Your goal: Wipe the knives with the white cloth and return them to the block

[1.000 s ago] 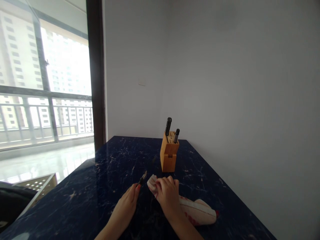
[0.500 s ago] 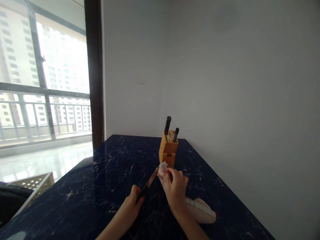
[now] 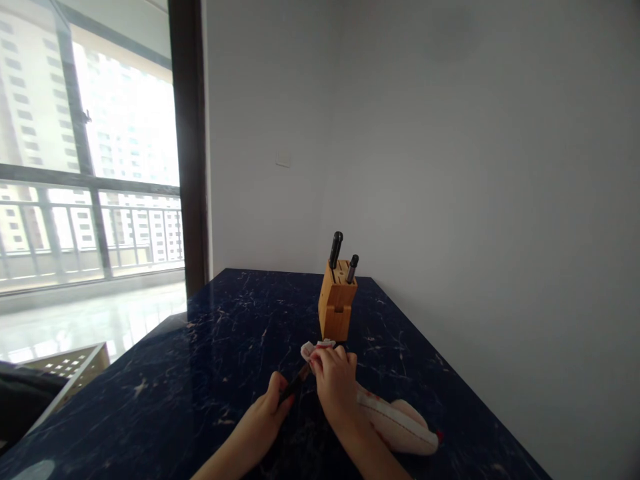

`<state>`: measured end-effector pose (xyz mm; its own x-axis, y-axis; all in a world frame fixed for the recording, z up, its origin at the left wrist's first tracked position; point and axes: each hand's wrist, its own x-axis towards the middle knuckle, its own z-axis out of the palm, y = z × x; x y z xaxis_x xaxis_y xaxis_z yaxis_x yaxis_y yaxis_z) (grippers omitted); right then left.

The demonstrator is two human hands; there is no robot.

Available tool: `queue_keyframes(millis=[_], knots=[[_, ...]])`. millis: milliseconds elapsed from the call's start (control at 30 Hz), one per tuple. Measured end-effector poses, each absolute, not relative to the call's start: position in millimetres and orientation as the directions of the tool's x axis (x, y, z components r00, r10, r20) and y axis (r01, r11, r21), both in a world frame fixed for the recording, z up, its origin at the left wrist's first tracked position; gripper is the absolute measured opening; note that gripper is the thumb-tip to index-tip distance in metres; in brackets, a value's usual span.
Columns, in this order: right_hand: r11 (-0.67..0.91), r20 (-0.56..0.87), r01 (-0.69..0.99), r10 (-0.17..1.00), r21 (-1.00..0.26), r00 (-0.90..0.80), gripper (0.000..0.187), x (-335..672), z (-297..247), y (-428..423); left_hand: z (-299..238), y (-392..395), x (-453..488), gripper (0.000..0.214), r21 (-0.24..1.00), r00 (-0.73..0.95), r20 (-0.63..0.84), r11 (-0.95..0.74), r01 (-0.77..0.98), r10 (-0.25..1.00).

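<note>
My left hand (image 3: pixel 273 405) is closed round the black handle of a knife (image 3: pixel 295 384), whose blade points up and to the right. My right hand (image 3: pixel 334 380) pinches a white and pink cloth (image 3: pixel 309 349) against the blade, so most of the blade is covered. The cloth's white, stitched length (image 3: pixel 400 427) trails back under my right forearm and lies on the table, with a bit of red at its end. Just beyond my hands stands a wooden knife block (image 3: pixel 336 307) with two dark-handled tools in its slots.
The dark blue marble-patterned table (image 3: pixel 240 327) runs up towards a grey wall (image 3: pixel 450 200). At the left stands a pale perforated basket (image 3: pixel 75 367) with dark fabric, near a large window (image 3: pixel 125 133).
My right hand and the cloth have slid down the knife towards the handle, nearer to my left hand. More of the blade is covered now. The cloth's trailing end has shifted slightly right.
</note>
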<state>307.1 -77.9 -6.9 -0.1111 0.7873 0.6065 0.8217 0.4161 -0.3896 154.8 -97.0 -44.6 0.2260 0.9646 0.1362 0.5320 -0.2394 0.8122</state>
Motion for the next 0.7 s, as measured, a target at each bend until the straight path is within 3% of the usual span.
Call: queue_keyframes(millis=[133,333,500,700], knots=[[0.471,0.592,0.785,0.787,-0.401,-0.17,0.014,302.2,-8.0,-82.1,-48.0,-94.9,152.9,0.008,0.812,0.205,0.172,-0.257,0.524,0.963],[0.374,0.608,0.831,0.792,-0.412,-0.055,0.014,311.4,-10.6,-73.6,-51.8,-90.4,149.5,0.012,0.825,0.227,0.137,-0.238,0.512,0.964],[0.464,0.602,0.81,0.778,-0.357,-0.18,0.016,307.4,-13.5,-76.2,-54.7,-87.2,148.5,0.016,0.869,0.197,0.11,-0.19,0.457,0.974],[0.329,0.614,0.876,0.788,-0.353,-0.049,0.013,318.1,-9.8,-67.7,-50.4,-88.9,149.7,0.02,0.857,0.242,0.111,-0.216,0.468,0.964]])
